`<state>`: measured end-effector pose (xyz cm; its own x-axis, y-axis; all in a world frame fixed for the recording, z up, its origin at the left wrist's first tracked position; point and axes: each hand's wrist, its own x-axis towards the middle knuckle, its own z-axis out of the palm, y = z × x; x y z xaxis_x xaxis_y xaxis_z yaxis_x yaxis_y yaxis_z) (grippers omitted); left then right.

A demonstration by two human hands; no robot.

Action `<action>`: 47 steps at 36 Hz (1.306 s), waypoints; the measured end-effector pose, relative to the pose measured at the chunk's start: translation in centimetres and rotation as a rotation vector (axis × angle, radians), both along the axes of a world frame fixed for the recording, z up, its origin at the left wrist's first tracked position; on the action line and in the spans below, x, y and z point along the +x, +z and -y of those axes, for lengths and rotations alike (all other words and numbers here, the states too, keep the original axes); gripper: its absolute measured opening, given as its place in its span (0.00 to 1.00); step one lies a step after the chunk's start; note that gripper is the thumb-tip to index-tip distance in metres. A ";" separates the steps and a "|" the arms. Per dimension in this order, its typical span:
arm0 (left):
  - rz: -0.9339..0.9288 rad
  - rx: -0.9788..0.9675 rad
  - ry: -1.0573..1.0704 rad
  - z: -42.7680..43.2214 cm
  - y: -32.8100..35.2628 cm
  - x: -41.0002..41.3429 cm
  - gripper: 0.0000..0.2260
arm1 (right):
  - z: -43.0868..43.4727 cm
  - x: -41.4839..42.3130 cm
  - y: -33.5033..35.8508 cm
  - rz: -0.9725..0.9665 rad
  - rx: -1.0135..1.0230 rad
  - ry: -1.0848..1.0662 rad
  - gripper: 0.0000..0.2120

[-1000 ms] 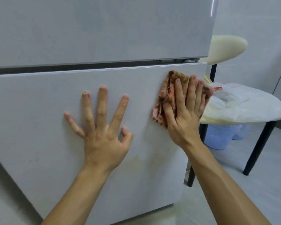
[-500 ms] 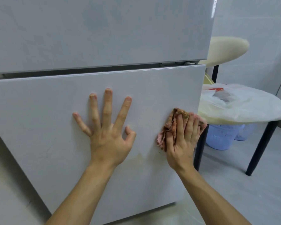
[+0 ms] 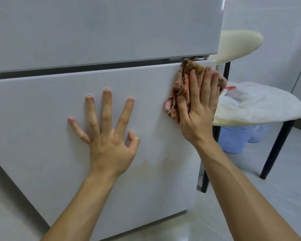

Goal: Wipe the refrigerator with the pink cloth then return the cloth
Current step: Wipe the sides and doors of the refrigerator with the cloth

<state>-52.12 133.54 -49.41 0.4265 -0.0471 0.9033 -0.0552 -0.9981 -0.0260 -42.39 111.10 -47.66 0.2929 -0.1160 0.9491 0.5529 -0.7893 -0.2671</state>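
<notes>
The white refrigerator fills the left and centre, with a dark gap between its upper and lower doors. My left hand lies flat on the lower door, fingers spread. The crumpled pink cloth is pressed against the lower door's upper right corner, just under the gap. My right hand covers it with straight fingers pointing up. A faint yellowish stain shows on the door below both hands.
A cream chair with black legs stands right of the refrigerator. A white plastic bag lies on its seat. Pale blue baskets sit on the tiled floor under it. Grey tiled walls stand behind.
My right hand slid the cloth down the door's right edge, then back up to the upper right corner. My left hand stayed flat on the door.
</notes>
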 end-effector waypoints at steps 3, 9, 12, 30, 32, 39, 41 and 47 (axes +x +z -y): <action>0.014 0.001 0.003 0.1 0.0 0.1 0.38 | -0.7 -0.1 -3.2 -0.011 0.109 0.011 0.29; 0.035 0.003 0.020 0.2 -0.1 0.3 0.38 | -1.5 -2.1 -12.5 -0.195 0.134 0.025 0.31; 0.027 0.006 0.018 0.2 -0.1 0.3 0.38 | -1.3 -2.5 -14.1 -0.237 0.102 0.035 0.31; -0.031 -0.022 -0.013 0.3 0.4 -0.3 0.38 | -0.4 -0.2 -3.5 0.022 0.017 -0.019 0.27; -0.028 -0.021 -0.008 0.4 0.3 -0.3 0.38 | -1.6 -0.9 -7.3 -0.032 0.050 -0.015 0.28; -0.043 -0.015 -0.003 0.3 0.3 -0.4 0.38 | -4.3 -5.9 -26.2 -0.375 -0.059 0.073 0.31; -0.045 -0.010 -0.009 0.3 0.4 -0.5 0.38 | -4.5 -5.9 -26.9 -0.384 -0.072 0.053 0.32; -0.046 -0.020 -0.005 0.4 0.5 -0.6 0.39 | -4.9 -5.1 -23.3 -0.322 -0.044 0.074 0.35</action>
<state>-52.73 133.12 -48.91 0.4678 -0.0315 0.8833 -0.0604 -0.9982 -0.0036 -47.49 115.99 -70.99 0.5845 -0.0436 0.8102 0.5024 -0.7647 -0.4036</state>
